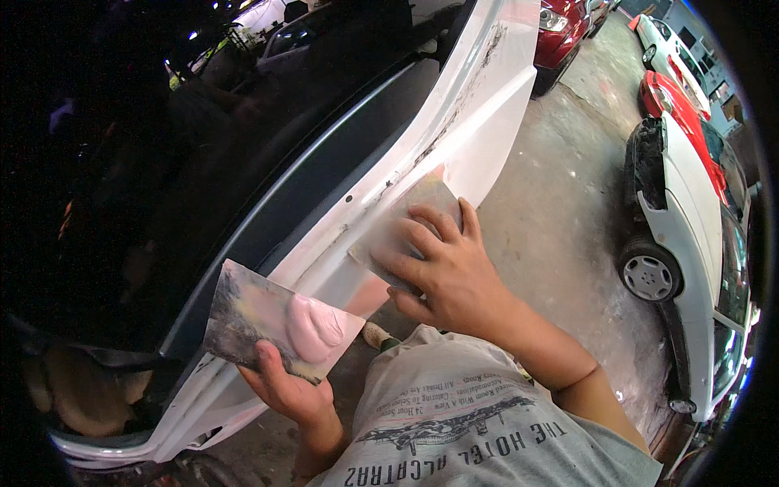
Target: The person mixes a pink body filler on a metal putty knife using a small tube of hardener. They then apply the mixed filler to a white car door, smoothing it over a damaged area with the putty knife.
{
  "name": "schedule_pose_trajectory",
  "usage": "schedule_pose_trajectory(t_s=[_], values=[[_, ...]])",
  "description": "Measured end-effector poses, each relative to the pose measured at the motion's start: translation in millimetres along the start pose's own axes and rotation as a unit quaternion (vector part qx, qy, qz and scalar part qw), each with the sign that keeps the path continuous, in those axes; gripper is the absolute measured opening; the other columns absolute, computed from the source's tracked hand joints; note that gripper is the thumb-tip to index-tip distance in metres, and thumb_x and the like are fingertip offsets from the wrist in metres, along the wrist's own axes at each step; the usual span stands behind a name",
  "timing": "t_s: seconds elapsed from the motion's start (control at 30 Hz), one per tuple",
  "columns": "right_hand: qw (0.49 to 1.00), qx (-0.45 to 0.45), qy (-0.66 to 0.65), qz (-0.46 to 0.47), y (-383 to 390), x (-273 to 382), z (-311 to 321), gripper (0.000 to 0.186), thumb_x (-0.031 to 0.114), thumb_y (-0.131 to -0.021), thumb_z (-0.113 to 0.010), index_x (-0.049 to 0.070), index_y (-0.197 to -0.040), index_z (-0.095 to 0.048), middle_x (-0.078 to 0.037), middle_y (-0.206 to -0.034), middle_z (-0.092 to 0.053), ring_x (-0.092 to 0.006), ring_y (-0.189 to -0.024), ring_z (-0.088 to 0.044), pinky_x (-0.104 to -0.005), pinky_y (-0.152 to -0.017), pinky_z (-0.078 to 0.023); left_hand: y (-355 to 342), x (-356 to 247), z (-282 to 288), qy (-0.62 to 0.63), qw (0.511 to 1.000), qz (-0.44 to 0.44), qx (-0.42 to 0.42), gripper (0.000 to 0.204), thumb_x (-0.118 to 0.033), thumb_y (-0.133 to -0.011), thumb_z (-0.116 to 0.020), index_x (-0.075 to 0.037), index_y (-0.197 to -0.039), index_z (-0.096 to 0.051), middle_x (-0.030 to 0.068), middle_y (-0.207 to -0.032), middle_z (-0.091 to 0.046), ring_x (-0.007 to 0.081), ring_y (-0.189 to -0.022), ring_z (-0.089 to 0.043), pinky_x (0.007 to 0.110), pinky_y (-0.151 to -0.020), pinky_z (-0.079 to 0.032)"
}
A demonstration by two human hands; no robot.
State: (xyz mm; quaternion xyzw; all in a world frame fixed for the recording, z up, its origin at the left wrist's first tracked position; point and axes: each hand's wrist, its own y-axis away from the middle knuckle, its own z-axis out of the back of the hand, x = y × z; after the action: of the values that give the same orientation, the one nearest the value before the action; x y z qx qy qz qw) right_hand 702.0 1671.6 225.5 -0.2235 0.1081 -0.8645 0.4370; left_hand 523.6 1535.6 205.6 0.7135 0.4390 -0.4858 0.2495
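My left hand [288, 394] grips the lower edge of a flat mixing board [239, 312], its thumb on top. On the board sits a thick mound of pink body filler [312, 331], among grey and yellowish smears. My right hand [458, 272] holds a wide, thin grey spreader [406, 215] with fingers spread across its face. The spreader lies over the white car body panel [491, 134], where it seems to touch, though its working edge is partly hidden. A pink patch [369, 299] shows on the panel between the board and my right hand.
Dark, glossy car glass [243, 154] fills the left side. Black scuffs mark the panel's upper edge. Beyond a stained concrete floor [560, 235], a white car [690, 187] with an exposed front stands at right, near red cars [556, 32] and another white one.
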Motion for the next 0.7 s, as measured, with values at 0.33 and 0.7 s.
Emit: schedule_pose_trajectory(t_s=[0.33, 0.7], values=[[1.000, -0.002, 0.006, -0.008, 10.2, -4.1, -11.2, 0.050, 0.028, -0.074, -0.074, 0.021, -0.123, -0.065, -0.007, -0.133, -0.053, -0.0323, -0.131, -0.044, -0.0721, -0.104, -0.028, -0.9, -1.1, 2.7, -0.017, 0.999, 0.028, -0.026, 0.063, -0.019, -0.095, -0.061, 0.003, -0.148, -0.035, 0.0230, -0.147, -0.044, 0.0352, -0.133, -0.048, 0.047, -0.114, -0.037], [0.998, -0.053, -0.033, -0.007, 21.5, -13.3, -34.8, 0.056, 0.034, -0.075, -0.080, 0.027, -0.128, -0.064, -0.011, -0.137, -0.050, -0.0368, -0.134, -0.043, -0.0701, -0.108, -0.025, -3.5, 2.2, 3.1, -0.009, 0.999, 0.031, 0.034, 0.057, -0.020, -0.097, -0.059, 0.002, -0.146, -0.041, 0.0201, -0.147, -0.046, 0.0319, -0.132, -0.049, 0.046, -0.113, -0.038]])
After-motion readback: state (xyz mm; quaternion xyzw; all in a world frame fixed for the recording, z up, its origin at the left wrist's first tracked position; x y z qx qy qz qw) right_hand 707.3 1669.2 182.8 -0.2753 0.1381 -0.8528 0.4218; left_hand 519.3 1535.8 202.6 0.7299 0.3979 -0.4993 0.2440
